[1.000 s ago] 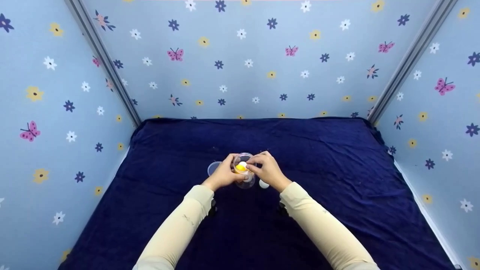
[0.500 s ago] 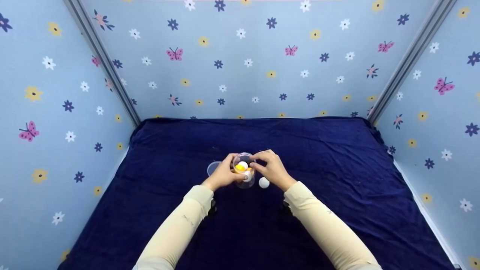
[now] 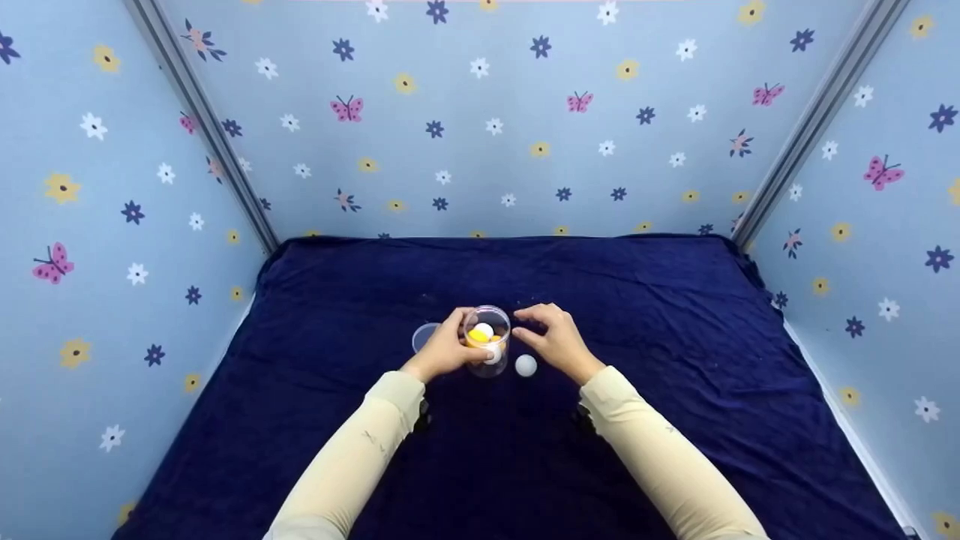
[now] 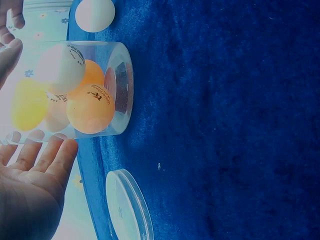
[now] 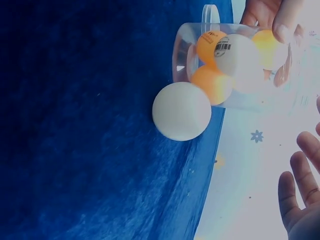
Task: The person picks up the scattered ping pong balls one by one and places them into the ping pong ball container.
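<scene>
My left hand (image 3: 442,348) grips a clear plastic jar (image 3: 490,368) round its side, thumb in front and fingers behind. The jar stands upright on the dark blue cloth with its mouth uncovered. Several ping-pong balls are inside, among them a printed white ball (image 4: 61,68), an orange ball (image 4: 91,111) and a yellow-looking ball (image 4: 29,104). To the right of the jar my right hand (image 3: 559,343) hovers with fingers loosely bent and nothing in them. Below that hand, a loose white ping-pong ball (image 3: 526,365) lies on the cloth, close by the jar.
A clear round lid (image 4: 125,206) lies on the cloth to the left of the jar, partly covered by my left hand in the head view. Blue velvety cloth (image 3: 637,300) spreads over the table. Flower-patterned walls (image 3: 510,172) enclose its back and sides.
My right hand has let go of a white ball in the jar's mouth and drawn back to the right. The loose ball beside the jar shows fully now. The left hand keeps its grip.
</scene>
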`<state>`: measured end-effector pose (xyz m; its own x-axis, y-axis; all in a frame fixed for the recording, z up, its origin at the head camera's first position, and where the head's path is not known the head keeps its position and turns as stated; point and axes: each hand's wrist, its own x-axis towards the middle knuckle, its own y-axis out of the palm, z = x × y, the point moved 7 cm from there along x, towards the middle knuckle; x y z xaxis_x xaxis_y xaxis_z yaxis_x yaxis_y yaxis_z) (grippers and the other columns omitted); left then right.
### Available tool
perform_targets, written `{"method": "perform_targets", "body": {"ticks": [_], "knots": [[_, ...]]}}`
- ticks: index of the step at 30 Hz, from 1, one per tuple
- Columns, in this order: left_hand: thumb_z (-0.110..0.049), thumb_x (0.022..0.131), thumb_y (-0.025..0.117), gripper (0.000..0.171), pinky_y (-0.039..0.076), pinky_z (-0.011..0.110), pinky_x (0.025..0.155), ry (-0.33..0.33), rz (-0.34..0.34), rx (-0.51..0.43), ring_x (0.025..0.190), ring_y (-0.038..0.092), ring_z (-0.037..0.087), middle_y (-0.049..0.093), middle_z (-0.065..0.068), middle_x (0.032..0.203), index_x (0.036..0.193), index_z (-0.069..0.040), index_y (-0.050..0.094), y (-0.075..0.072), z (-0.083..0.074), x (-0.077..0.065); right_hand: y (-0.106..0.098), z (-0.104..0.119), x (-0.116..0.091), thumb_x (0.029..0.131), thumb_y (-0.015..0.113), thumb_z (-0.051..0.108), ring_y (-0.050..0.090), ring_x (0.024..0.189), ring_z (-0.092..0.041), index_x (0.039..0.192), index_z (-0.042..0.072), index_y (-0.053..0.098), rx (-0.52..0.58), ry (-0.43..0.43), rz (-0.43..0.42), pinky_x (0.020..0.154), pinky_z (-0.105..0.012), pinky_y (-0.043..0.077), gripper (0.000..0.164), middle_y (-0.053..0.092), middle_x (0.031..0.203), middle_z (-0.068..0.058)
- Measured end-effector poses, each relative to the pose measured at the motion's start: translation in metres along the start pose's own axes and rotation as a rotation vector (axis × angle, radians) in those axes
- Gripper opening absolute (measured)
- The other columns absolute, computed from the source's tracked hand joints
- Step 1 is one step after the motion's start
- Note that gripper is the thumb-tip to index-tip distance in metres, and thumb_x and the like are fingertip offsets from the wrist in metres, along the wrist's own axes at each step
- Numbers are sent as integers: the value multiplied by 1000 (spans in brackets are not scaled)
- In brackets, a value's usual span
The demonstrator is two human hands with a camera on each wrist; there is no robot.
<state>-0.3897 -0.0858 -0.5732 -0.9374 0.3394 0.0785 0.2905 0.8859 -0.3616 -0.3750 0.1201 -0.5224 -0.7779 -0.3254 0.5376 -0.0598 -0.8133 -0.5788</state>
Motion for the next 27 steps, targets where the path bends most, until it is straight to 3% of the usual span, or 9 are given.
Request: {"method": "perform_targets", "body": {"ticks": [15,27], "knots": [[-5,82,92,83,58,38,106,-7,-4,3,126,67,33,63,24,144,150,7,46,0,3,1,-2,-16,-12,89,88,8,72,97,-43,119,-4,78,9,48,25,84,-58,61,34,79,105,-22],[-5,82,91,85,59,34,102,-24,0,-9,126,66,33,61,24,146,152,6,44,2,3,1,2,-25,-21,83,93,9,71,100,-42,128,-5,74,41,83,112,85,-60,61,50,76,115,-25]]}}
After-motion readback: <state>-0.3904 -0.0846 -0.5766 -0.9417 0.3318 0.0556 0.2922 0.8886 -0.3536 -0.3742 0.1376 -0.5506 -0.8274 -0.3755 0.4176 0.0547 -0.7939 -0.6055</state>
